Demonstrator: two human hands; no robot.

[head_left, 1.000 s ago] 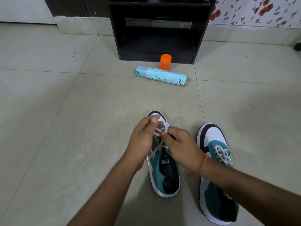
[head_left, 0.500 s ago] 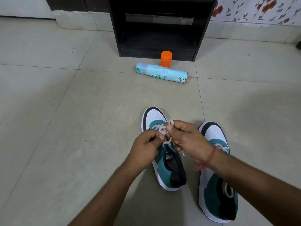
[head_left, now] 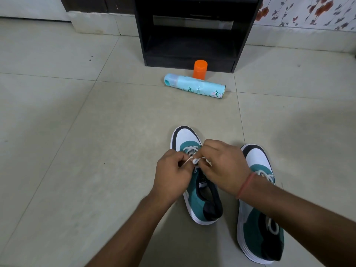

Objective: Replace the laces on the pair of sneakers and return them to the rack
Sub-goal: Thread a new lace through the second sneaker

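Observation:
Two teal, white and black sneakers stand side by side on the tiled floor. The left sneaker [head_left: 185,138] lies under both hands, toe pointing away from me. Its white lace [head_left: 190,150] crosses the teal upper. My left hand [head_left: 171,175] pinches one strand of that lace. My right hand [head_left: 223,166] pinches a small loop of the same lace just beside it. The right sneaker [head_left: 257,226] sits partly under my right forearm, its white lace threaded. The black rack [head_left: 194,31] stands open at the far wall.
A light blue spray can [head_left: 194,86] lies on its side in front of the rack. An orange cap [head_left: 200,69] stands upright behind it. Pale floor tiles [head_left: 77,151] spread to the left. A floral wall [head_left: 308,10] is at the back right.
Both hands have drawn back from the toe toward the middle of the left sneaker's lacing, still pinching the lace. The view has tilted slightly, so the rack looks lower.

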